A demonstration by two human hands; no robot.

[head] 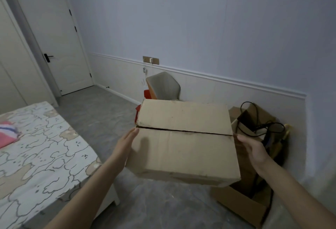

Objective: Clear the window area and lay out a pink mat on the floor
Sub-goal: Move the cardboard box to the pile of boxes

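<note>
Carrying a closed cardboard box [183, 141] in mid-air over the grey floor [101, 119], left hand [127, 141] and right hand [251, 147] pressing flat against its two sides, fingers straight. Looks like the clearing step. Probably needing a free floor spot next, maybe beside the open box [241, 205] by the wall. No pink mat showing yet.
</note>
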